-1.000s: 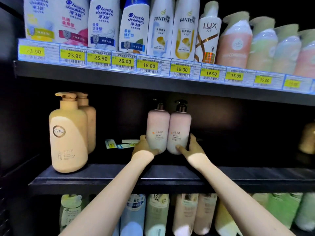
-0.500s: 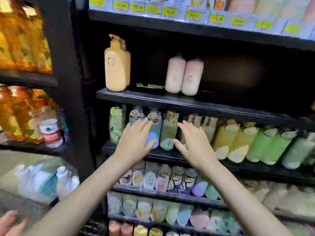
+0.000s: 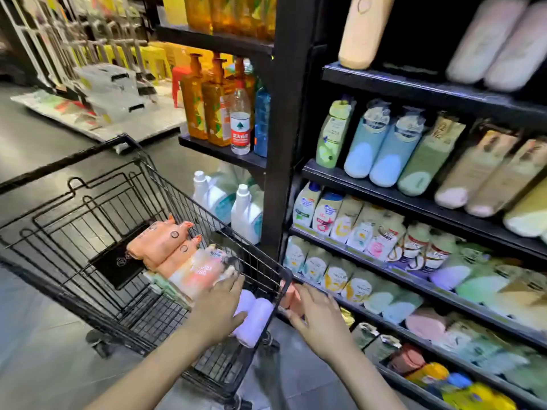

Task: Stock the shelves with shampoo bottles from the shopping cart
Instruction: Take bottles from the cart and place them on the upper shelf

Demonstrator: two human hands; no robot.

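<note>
A black wire shopping cart (image 3: 88, 202) stands at the lower left, holding orange pump bottles (image 3: 161, 241), a peach bottle (image 3: 201, 272) and two pale lilac bottles (image 3: 254, 318) lying down. My left hand (image 3: 219, 312) reaches into the cart, fingers spread over the peach and lilac bottles, holding nothing. My right hand (image 3: 319, 318) hovers flat just outside the cart's near corner, empty. On the upper right shelf (image 3: 384, 84) stand two pink bottles (image 3: 494, 42) and a tan bottle (image 3: 364, 31).
The black shelving unit on the right carries rows of shampoo bottles and pouches (image 3: 384, 143) on several levels. A side shelf holds amber pump bottles (image 3: 204, 96) and a water bottle (image 3: 240, 119). White jugs (image 3: 245, 208) stand below. Grey floor stretches left.
My view has swung down and left from the shelf to the cart. Both hands left the two pink bottles on the shelf and dropped to the cart.
</note>
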